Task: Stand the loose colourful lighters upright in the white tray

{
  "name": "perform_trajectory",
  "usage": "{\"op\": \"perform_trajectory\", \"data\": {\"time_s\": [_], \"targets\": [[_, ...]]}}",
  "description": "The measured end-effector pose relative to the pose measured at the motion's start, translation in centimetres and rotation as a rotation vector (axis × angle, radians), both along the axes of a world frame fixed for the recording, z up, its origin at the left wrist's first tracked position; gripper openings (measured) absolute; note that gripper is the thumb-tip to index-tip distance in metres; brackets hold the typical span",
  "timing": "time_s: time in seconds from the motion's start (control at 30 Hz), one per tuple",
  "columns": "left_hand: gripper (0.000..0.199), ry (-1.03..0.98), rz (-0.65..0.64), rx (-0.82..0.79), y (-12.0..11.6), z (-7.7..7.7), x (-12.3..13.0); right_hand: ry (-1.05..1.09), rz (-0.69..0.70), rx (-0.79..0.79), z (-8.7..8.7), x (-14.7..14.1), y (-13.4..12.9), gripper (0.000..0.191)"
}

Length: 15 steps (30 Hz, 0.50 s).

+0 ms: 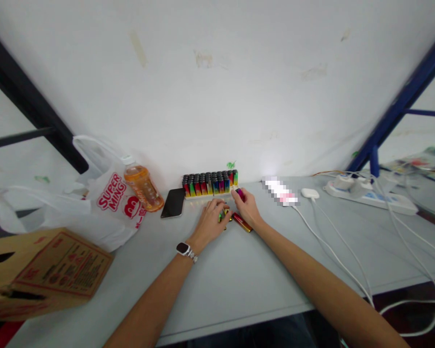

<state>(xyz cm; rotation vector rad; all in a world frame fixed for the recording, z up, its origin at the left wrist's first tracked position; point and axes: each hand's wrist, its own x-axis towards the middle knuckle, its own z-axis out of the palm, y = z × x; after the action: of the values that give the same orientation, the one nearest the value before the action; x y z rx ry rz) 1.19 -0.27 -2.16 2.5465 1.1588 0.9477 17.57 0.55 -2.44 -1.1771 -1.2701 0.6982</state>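
Note:
Rows of colorful lighters (206, 185) stand upright in a white tray against the wall. At the tray's right end, my right hand (245, 207) pinches a purple lighter (240, 194). My left hand (210, 220), with a watch on its wrist, rests over a few loose green and yellow lighters (226, 215); its fingers are bent and somewhat apart, and whether they grip one is unclear. A red and gold lighter (242, 222) lies on the grey table beneath my right hand.
Left of the tray are a dark phone (173, 203), an orange drink bottle (143, 186), a white plastic bag (112, 208) and a cardboard box (50, 270). To the right lie a blurred-out device (280, 191), a white charger (310, 194), cables and a power strip (373, 197).

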Motion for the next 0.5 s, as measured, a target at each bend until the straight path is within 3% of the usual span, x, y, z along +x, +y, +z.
{"op": "perform_trajectory", "data": {"time_s": [0.17, 0.37, 0.5], "targets": [[0.018, 0.018, -0.009, 0.017, 0.1, -0.2, -0.3, 0.077, 0.126, 0.024, -0.1, 0.4, 0.3, 0.033], [0.019, 0.029, 0.011, 0.006, 0.1, -0.5, -0.3, -0.234, -0.080, 0.169, 1.6, 2.7, 2.0, 0.029], [0.020, 0.046, 0.007, -0.019, 0.0, -0.4, -0.3, -0.317, -0.057, 0.166, 2.7, 3.7, 4.5, 0.026]]}}
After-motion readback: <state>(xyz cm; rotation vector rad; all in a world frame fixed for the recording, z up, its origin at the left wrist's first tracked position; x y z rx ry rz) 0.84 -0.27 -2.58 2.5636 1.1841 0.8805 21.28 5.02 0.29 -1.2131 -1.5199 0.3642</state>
